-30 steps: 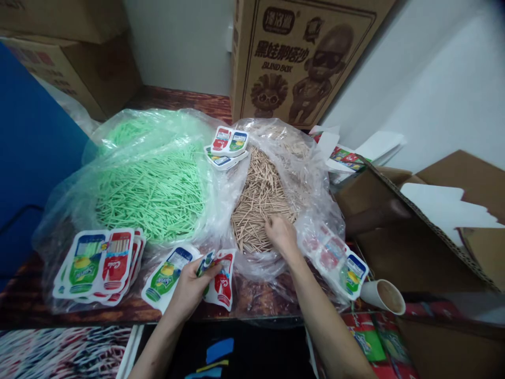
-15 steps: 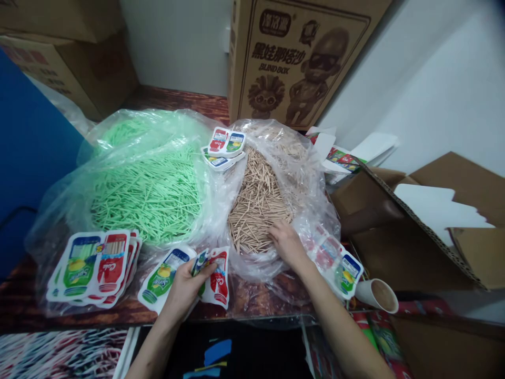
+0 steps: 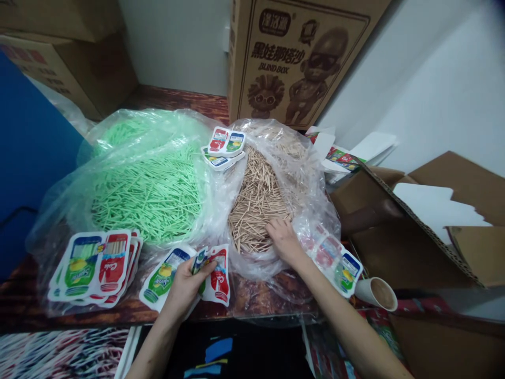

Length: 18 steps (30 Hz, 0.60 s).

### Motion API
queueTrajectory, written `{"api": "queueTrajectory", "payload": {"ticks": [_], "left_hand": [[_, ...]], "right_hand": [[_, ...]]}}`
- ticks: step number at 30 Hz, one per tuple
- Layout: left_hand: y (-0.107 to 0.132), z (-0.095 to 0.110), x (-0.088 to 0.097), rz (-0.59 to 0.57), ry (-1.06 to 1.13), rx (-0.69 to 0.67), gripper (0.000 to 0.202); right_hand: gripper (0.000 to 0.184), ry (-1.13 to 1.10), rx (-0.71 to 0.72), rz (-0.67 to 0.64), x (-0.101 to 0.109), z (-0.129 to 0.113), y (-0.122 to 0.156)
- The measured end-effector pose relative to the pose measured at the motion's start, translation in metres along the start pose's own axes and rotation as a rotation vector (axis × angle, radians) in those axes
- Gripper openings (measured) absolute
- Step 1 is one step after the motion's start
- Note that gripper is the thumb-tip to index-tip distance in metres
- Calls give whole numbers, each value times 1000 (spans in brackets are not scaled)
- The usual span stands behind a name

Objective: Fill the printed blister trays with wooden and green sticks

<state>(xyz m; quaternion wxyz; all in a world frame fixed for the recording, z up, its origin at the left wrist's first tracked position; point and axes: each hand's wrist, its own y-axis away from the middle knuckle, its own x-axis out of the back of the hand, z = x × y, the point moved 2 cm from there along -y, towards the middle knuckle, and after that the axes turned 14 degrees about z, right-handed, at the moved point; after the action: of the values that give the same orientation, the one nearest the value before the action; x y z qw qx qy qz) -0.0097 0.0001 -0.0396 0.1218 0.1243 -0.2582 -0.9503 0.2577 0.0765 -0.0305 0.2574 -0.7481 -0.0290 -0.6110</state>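
While left hand [image 3: 185, 287] grips pouch [image 3: 215, 273] | right hand [image 3: 282, 239] in toothpicks [image 3: 256, 202]

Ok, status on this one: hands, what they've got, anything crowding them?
Left hand grips twin-pouch packet. Right hand fingers down in wooden sticks. Plastic bag bunched at right wrist.

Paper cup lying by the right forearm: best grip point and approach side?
Probably the rim end. The paper cup lies on its side, mouth open toward the near right and unblocked; its base points at the packet stack. Come from the mouth side, one finger inside, thumb on the outer wall.
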Motion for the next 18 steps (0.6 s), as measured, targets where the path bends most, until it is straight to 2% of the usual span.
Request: {"api": "queueTrajectory", "payload": {"ticks": [3,5,7,9,12,16,18], "left_hand": [[-1,2,2,18,13,-5,23],[-2,3,2,30,13,-11,23],[-2,4,1,30,8,-15,23],[-1,5,0,27,6,-10,24],[3,6,-2,40,10,8,25],[5,7,0,62,28,8,28],[3,8,3,77,30,-13,27]], "right_hand": [[12,-323,-266,80,2,12,-7],[13,-434,-376,110,3,16,-16],[12,-536,-443,107,3,17,-25],[10,-768,-570,81,0,17,-33],[18,-1073,-749,43,-6,15,-37],[16,-1120,-800,86,-11,13,-32],[12,-1025,-767,165,-10,12,-28]]}}
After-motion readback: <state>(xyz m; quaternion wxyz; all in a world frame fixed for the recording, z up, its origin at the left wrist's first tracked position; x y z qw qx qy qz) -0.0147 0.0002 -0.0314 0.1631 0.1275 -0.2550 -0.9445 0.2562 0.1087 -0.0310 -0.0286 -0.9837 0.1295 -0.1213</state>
